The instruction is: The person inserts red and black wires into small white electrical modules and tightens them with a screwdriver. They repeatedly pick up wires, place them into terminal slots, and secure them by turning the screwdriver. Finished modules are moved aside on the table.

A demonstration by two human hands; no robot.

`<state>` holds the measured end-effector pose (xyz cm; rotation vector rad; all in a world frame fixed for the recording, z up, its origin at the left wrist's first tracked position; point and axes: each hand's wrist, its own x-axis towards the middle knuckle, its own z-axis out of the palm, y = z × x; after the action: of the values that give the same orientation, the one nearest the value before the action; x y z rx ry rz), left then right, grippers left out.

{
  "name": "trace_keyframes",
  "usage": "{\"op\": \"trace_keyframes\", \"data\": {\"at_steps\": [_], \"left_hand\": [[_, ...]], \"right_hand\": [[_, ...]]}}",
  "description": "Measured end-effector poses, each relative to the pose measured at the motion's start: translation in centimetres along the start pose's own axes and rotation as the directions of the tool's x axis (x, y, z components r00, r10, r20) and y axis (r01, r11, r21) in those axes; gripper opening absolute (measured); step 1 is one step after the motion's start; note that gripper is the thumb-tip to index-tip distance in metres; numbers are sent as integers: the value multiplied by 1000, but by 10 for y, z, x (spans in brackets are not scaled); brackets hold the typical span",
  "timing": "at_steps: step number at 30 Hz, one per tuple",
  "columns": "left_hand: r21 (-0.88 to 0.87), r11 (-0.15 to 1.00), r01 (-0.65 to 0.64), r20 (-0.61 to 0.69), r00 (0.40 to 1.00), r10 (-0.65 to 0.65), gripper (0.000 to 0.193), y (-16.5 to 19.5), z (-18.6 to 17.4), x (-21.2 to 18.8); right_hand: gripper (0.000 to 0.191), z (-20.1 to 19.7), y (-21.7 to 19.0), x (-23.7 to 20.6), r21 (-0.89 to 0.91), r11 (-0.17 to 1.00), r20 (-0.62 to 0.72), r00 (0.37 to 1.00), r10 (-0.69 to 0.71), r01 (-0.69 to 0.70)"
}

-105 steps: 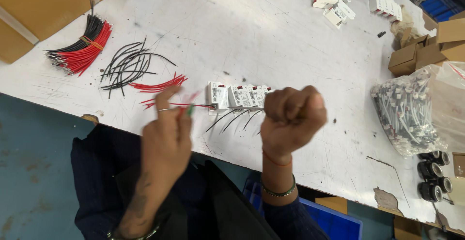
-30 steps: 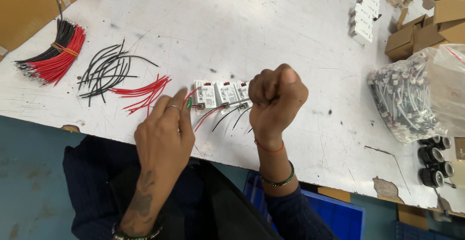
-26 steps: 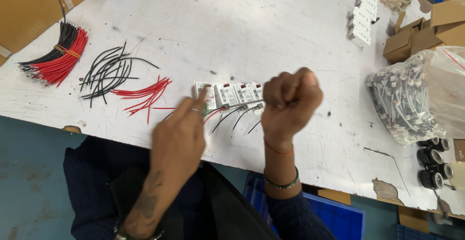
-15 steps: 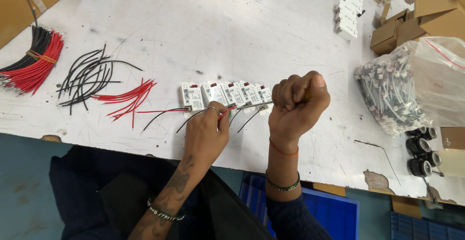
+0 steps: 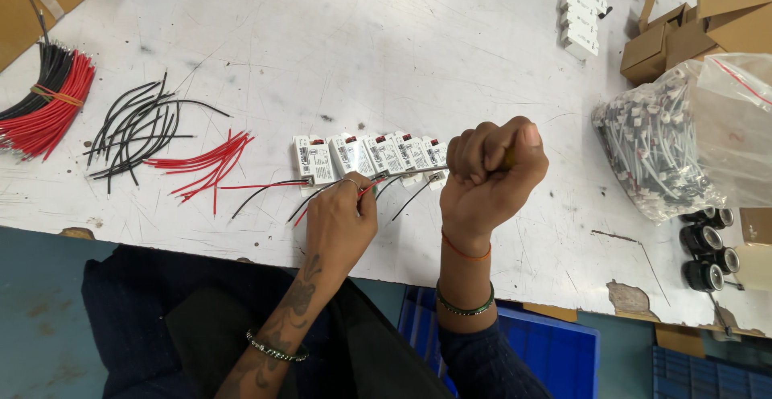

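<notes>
1. The left hand point(image 5: 342, 220) rests low on the white table point(image 5: 418, 53). Its fingertips are pressed together in a pinch on a thin red wire point(image 5: 366, 190) that runs up to the row of small white boxes point(image 5: 370, 156). It looks like the pinch keeps the wire end steady at a box.

2. The right hand point(image 5: 492, 175) is closed in a tight fist, held up above the table. A thin metal rod point(image 5: 422, 170) sticks out from the fist and points left at the white boxes. It looks like a small tool, and the fist holds it firm so the tip can stay on one spot. I cannot tell what kind of tool it is.

3. The white boxes lie side by side in a line, just in front of both hands. Black and red wires already hang out of some of them toward the table edge.

4. Loose black wires point(image 5: 137, 125) and loose red wires point(image 5: 205, 166) lie spread out to the left, near enough for the left hand to reach.

5. A tied bundle of red and black wires point(image 5: 40, 101) sits at the far left, well apart.

6. A clear bag of small parts point(image 5: 667, 141) sits on the right, with brown cardboard boxes point(image 5: 667, 37) behind it.
</notes>
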<state>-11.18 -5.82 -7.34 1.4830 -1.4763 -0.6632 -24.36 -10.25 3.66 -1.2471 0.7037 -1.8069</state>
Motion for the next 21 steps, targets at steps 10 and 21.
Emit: {"op": "trace_keyframes", "data": {"at_steps": [10,21], "left_hand": [[14,999,-31,-11,999,31,3,1,-3,-4],[57,996,-65,-41,997,68,7,-5,0,-7]], "right_hand": [[40,1,2,-2,-22,1000,-8,1000,-2,1],[41,3,6,-3,-31,1000,12,1000,1,-1]]}}
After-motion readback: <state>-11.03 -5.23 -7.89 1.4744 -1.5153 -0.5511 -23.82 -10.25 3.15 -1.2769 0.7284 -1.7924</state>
